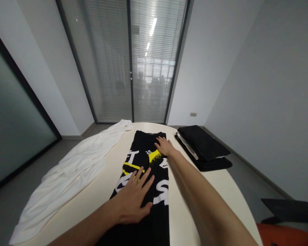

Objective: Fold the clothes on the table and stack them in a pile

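Note:
A long black garment with white lettering and yellow patches lies flat down the middle of the table; it looks like a pair of trousers, with a band-like edge at the far end. My left hand rests palm down on its printed part, fingers spread. Farther up, near the far right edge, my right hand also lies flat on the cloth, fingers apart. Neither hand grips the fabric. The near end of the garment runs out of the bottom of the view.
To the left, a white garment is stretched along the pale round-edged table. A stack of folded dark clothes with a light layer inside sits at the right edge. Beyond the table's right side is an orange and black chair.

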`<state>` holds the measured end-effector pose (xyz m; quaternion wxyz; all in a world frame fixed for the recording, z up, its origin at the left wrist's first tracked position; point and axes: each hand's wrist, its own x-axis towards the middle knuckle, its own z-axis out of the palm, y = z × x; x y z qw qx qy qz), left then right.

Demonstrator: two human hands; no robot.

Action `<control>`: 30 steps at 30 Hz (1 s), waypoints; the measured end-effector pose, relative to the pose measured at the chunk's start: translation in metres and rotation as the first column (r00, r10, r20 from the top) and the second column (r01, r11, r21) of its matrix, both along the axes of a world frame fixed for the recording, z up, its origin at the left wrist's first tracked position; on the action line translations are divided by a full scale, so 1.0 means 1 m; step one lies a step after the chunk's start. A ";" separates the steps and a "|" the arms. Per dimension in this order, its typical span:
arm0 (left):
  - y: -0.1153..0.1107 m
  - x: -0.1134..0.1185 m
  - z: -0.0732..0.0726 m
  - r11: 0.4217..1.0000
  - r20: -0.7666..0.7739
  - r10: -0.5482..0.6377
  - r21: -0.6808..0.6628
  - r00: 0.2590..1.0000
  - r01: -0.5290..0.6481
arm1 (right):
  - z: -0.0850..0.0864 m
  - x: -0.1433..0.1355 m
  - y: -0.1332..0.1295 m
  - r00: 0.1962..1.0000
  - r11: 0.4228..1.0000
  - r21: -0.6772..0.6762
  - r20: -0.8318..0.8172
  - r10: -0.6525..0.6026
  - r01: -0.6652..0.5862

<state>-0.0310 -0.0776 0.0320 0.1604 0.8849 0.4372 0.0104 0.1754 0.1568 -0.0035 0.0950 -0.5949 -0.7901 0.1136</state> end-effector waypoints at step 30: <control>-0.001 0.000 0.008 0.974 0.236 -0.110 0.220 0.965 0.057 | 0.009 -0.012 -0.089 0.991 0.991 0.056 -0.042 0.125 -0.123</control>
